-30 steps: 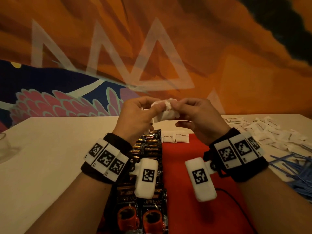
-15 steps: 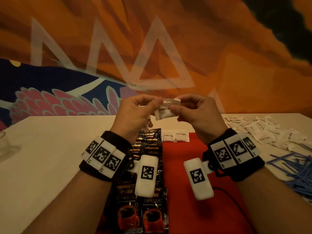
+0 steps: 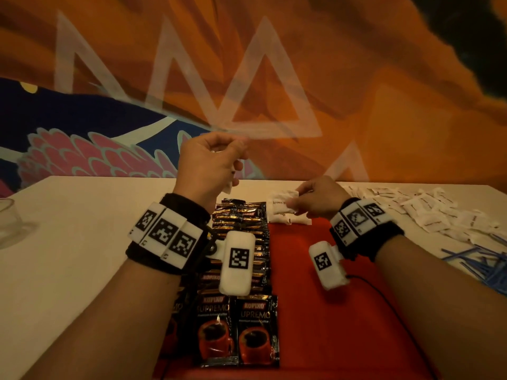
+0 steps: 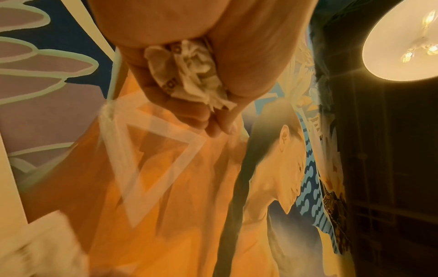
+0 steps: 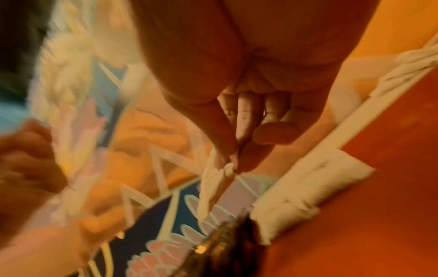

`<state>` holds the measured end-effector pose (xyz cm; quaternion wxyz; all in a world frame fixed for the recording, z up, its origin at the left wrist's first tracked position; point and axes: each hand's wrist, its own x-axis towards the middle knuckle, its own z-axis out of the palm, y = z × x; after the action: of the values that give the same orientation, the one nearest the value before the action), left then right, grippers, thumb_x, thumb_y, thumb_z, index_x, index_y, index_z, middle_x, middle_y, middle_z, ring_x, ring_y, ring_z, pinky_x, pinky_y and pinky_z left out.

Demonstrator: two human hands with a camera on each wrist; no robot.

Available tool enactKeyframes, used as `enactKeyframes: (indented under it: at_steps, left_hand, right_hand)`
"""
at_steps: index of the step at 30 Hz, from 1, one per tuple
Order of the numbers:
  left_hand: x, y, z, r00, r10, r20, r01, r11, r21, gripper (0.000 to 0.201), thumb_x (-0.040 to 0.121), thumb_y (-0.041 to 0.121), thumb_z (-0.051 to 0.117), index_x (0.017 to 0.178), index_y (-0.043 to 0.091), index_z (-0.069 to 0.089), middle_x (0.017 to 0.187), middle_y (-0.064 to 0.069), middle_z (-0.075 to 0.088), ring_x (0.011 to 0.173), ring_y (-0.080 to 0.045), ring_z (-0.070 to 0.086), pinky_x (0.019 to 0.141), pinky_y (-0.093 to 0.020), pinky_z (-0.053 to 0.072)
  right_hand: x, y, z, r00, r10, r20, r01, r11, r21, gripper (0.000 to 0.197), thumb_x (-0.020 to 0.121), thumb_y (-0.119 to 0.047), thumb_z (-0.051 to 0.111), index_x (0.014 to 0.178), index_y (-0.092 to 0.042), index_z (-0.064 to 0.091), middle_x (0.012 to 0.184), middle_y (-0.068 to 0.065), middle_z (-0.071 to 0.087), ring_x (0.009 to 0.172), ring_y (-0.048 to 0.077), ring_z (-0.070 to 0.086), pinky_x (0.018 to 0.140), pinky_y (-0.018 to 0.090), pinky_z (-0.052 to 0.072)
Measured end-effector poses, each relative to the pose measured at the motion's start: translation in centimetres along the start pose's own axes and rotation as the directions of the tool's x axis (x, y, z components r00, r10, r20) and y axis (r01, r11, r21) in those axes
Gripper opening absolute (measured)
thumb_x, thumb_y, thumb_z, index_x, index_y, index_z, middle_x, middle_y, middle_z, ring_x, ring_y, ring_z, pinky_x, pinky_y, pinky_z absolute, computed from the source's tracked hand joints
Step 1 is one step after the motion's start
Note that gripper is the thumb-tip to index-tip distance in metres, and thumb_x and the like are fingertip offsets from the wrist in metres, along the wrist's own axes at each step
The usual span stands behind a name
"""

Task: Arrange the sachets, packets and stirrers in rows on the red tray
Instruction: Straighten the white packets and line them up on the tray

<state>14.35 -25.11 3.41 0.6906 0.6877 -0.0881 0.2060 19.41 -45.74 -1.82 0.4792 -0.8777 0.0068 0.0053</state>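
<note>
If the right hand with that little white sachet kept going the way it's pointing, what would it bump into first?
Probably the white sachets already lying at the far end of the red tray. The right hand pinches its sachet just above them; depth is unclear.

Hands have split apart. Right hand point(image 3: 319, 197) dropped from mid-air toward the far end of the red tray point(image 3: 315, 311), pinching one white sachet point(image 3: 282, 202) just above the sachets laid there point(image 3: 290, 219), possibly touching. Left hand point(image 3: 208, 163) stayed raised, gripping crumpled sachets point(image 4: 189, 73).
</note>
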Motion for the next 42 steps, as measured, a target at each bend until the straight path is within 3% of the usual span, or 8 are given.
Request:
enactKeyframes:
  at_steps: [3, 6, 13, 19, 23, 27, 32, 42]
  left_hand:
    - [0.0, 0.1, -0.2, 1.000, 0.012, 0.001, -0.012, 1.000, 0.001, 0.008, 0.093, 0.022, 0.068, 0.090, 0.014, 0.067, 0.073, 0.004, 0.068, 0.058, -0.006, 0.057, 0.046, -0.022, 0.047]
    - [0.1, 0.3, -0.3, 1.000, 0.012, 0.003, -0.012, 1.000, -0.010, 0.008, 0.093, 0.022, 0.068, 0.090, 0.015, 0.067, 0.073, 0.005, 0.068, 0.059, -0.006, 0.057, 0.047, -0.021, 0.047]
    - [0.3, 0.3, -0.8, 1.000, 0.008, 0.009, -0.008, 1.000, -0.003, 0.007, 0.094, 0.023, 0.067, 0.090, 0.017, 0.068, 0.074, 0.005, 0.068, 0.060, -0.005, 0.059, 0.049, -0.020, 0.048]
    - [0.3, 0.1, -0.9, 1.000, 0.000, 0.018, -0.001, 1.000, 0.009, 0.007, 0.093, 0.022, 0.067, 0.092, 0.015, 0.068, 0.076, 0.003, 0.068, 0.060, -0.005, 0.059, 0.049, -0.020, 0.047]
    - [0.4, 0.1, -0.9, 1.000, -0.002, 0.017, 0.002, 1.000, 0.021, 0.006, 0.094, 0.023, 0.066, 0.091, 0.017, 0.068, 0.077, 0.003, 0.068, 0.063, -0.007, 0.059, 0.049, -0.020, 0.047]
    - [0.3, 0.2, -0.9, 1.000, -0.006, 0.017, 0.006, 1.000, 0.021, 0.006, 0.094, 0.022, 0.066, 0.091, 0.017, 0.068, 0.075, 0.004, 0.068, 0.062, -0.007, 0.059, 0.048, -0.020, 0.047]
    - [0.2, 0.3, -0.9, 1.000, -0.018, 0.017, 0.018, 1.000, 0.004, 0.007, 0.094, 0.022, 0.066, 0.089, 0.017, 0.068, 0.078, 0.001, 0.067, 0.062, -0.008, 0.059, 0.048, -0.021, 0.047]
    - [0.2, 0.4, -0.9, 0.999, -0.029, 0.023, 0.029, 1.000, 0.005, 0.014, 0.095, 0.026, 0.065, 0.085, 0.016, 0.067, 0.074, 0.001, 0.064, 0.060, -0.008, 0.057, 0.047, -0.021, 0.046]
  right_hand:
    - [2.0, 1.5, 0.7, 0.995, 0.092, -0.025, -0.095, 0.983, -0.156, 0.021, 0.077, -0.021, 0.085, 0.089, -0.012, 0.070, 0.093, 0.009, 0.075, 0.088, 0.020, 0.071, 0.075, 0.033, 0.057]
    - [2.9, 1.7, 1.3, 0.989, 0.140, -0.050, -0.148, 0.958, -0.246, 0.036, 0.076, -0.027, 0.085, 0.105, -0.010, 0.072, 0.109, 0.007, 0.072, 0.106, 0.023, 0.065, 0.086, 0.032, 0.052]
    - [4.5, 1.2, 2.6, 0.988, 0.145, -0.054, -0.154, 0.889, -0.431, 0.048, 0.076, -0.037, 0.084, 0.113, -0.010, 0.071, 0.113, 0.006, 0.072, 0.108, 0.023, 0.065, 0.095, 0.037, 0.054]
    - [5.2, 0.9, 3.1, 0.991, 0.114, -0.073, -0.135, 0.790, -0.599, 0.053, 0.069, -0.048, 0.085, 0.104, -0.011, 0.068, 0.100, 0.007, 0.073, 0.095, 0.023, 0.068, 0.084, 0.036, 0.058]
    - [5.1, 0.4, 2.9, 0.994, 0.095, -0.057, -0.108, 0.732, -0.673, 0.050, 0.067, -0.050, 0.087, 0.089, -0.012, 0.062, 0.095, 0.006, 0.070, 0.075, 0.018, 0.060, 0.059, 0.027, 0.047]
    - [5.0, -0.1, 2.8, 0.999, 0.003, -0.035, -0.025, 0.763, -0.646, 0.044, 0.070, -0.036, 0.088, 0.096, -0.012, 0.062, 0.100, 0.007, 0.065, 0.095, 0.024, 0.061, 0.077, 0.035, 0.055]
    - [4.7, -0.1, 3.4, 0.993, -0.032, 0.113, 0.097, 0.759, -0.644, 0.023, 0.070, -0.013, 0.086, 0.085, -0.021, 0.071, 0.096, -0.001, 0.071, 0.089, 0.015, 0.065, 0.063, 0.024, 0.052]
    - [4.7, -0.1, 2.9, 0.990, -0.033, 0.137, 0.116, 0.736, -0.667, 0.030, 0.066, -0.021, 0.090, 0.091, -0.020, 0.073, 0.095, -0.003, 0.069, 0.081, 0.010, 0.061, 0.054, 0.022, 0.045]
